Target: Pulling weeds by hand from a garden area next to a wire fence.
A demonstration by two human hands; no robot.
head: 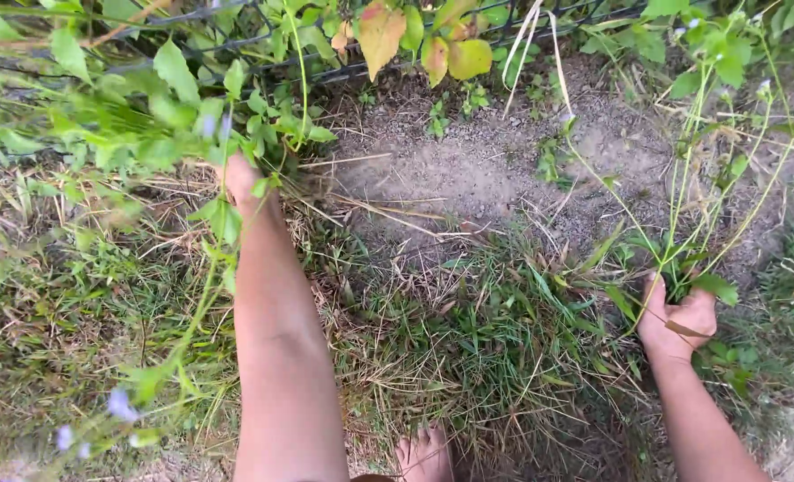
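My right hand [676, 319] is closed around the base of a clump of tall thin-stemmed weeds [692, 178] low at the right, close to the soil. My left arm stretches forward at the left, and my left hand [241, 178] reaches into a bushy green plant [147, 134]; leaves hide most of its fingers, so its grip is unclear. A bare foot [426, 453] shows at the bottom middle on the grass.
A dark wire fence [263, 45] runs along the top. Bare sandy soil [486, 170] lies at the centre top, with dry and green grass [468, 348] below. Yellowing leaves [415, 40] hang at the top. Small pale purple flowers [118, 403] are at the lower left.
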